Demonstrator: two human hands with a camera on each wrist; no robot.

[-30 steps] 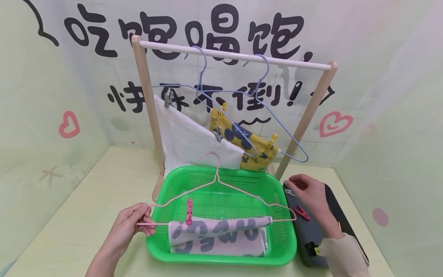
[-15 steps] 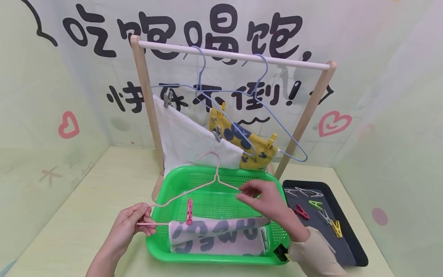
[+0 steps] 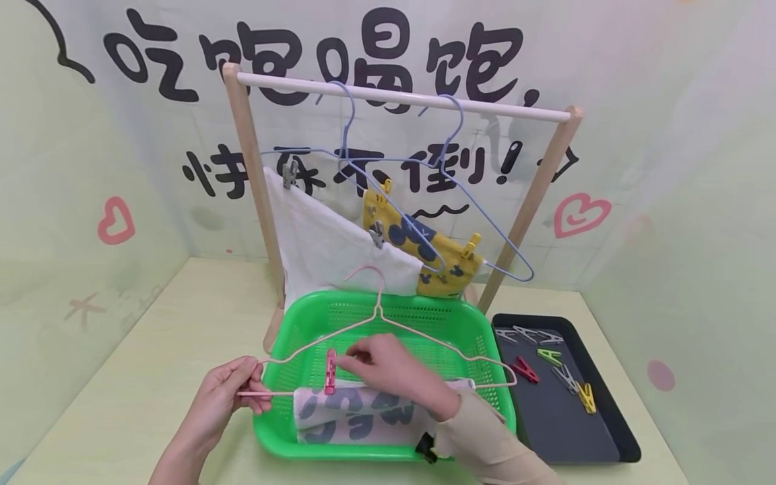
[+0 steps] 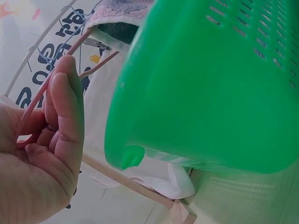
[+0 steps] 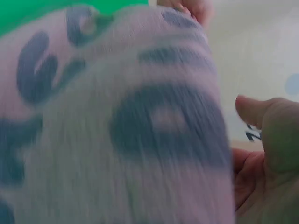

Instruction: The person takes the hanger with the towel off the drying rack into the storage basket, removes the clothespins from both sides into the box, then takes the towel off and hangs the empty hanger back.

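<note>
My left hand (image 3: 233,391) grips the left corner of a pink wire hanger (image 3: 285,393), as the left wrist view shows too. A small towel, pale pink with grey lettering (image 3: 339,424), is draped over its lower bar, above a green basket (image 3: 269,444). Near the towel's left end a pink clothespin (image 3: 330,372) stands upright on the bar. My right hand (image 3: 388,364) reaches over the towel, fingertips right beside the clothespin. In the right wrist view, the thumb (image 5: 254,109) is apart from the fingers, with nothing seen between them.
A dark tray (image 3: 570,438) with several loose clothespins lies at the right. Behind the basket stands a rack (image 3: 400,98) with two blue hangers, bearing a white towel (image 3: 315,236) and a yellow patterned cloth (image 3: 445,273). Printed walls close in the back and sides.
My right hand has moved left from over the tray, across the hanger, to the pink clothespin. My left hand keeps its grip on the hanger, which has stayed in place.
</note>
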